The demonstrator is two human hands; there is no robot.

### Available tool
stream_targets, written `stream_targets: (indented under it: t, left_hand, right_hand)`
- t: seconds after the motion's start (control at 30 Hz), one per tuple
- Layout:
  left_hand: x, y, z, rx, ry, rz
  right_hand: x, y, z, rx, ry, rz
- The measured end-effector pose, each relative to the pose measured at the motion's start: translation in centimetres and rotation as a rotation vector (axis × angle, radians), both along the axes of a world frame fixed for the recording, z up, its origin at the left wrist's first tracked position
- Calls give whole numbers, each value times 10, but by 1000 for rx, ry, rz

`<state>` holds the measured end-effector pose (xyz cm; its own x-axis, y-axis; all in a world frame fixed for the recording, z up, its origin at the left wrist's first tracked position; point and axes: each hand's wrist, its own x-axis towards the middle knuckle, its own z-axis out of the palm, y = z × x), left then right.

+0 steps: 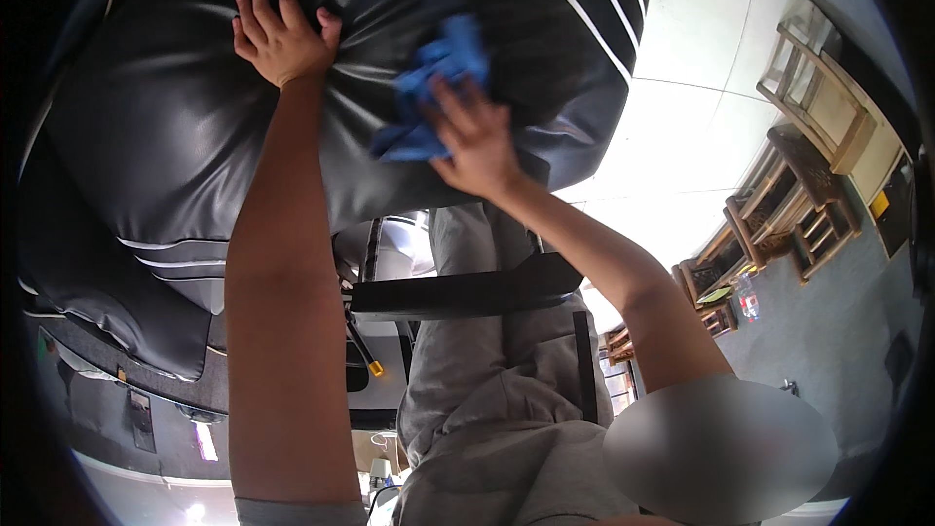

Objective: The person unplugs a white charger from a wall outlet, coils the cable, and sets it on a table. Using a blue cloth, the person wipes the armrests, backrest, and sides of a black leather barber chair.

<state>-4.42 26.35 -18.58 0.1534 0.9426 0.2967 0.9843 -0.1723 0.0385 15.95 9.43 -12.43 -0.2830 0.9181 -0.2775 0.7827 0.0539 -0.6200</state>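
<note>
Stretched out before me is a seat (pixel 182 124) in black leather-like upholstery with white stripes, creased around its middle. My left hand (pixel 285 36) rests palm down on it with the fingers spread, holding nothing. To the right, my right hand (pixel 475 135) presses a crumpled blue cloth (pixel 442 66) against the same black surface. Both the cloth and the fingers on it are blurred. Parts of the cloth lie under the palm and cannot be seen.
A black armrest (pixel 467 296) crosses in front of my grey trousers (pixel 460 358). Below it sits a lever with an orange tip (pixel 376 367). Carved wooden chairs (pixel 760 226) and a plastic bottle (pixel 747 299) stand at the right. Another black padded part (pixel 109 307) is at the left.
</note>
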Motion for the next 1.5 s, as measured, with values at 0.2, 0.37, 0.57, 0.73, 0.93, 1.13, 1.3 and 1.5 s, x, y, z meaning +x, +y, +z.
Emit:
stream_targets:
  t: [0.2, 0.37, 0.57, 0.73, 0.93, 1.13, 1.3, 1.5]
  left_hand:
    - [5, 2, 3, 13, 49, -12]
    - [5, -2, 6, 10, 64, -13]
    - [5, 0, 9, 18, 101, -26]
    - [17, 2, 27, -8, 181, -8]
    - [63, 7, 46, -129, 75, -134]
    - [268, 32, 24, -218, -172, -658]
    - [304, 31, -9, -68, 5, -440]
    - [309, 25, -22, -50, 148, -413]
  right_hand:
    - [3, -29, -10, 187, 84, 272]
    - [121, -39, -7, 138, -17, 185]
    - [190, -102, -12, 83, -17, -240]
    - [180, -109, -21, 93, 147, -563]
    - [175, -109, -27, 142, 524, -1037]
    - [224, -86, -37, 165, 667, -1174]
    - [239, -69, -51, 34, 820, -1304]
    - [239, -52, -101, -238, 978, -1342]
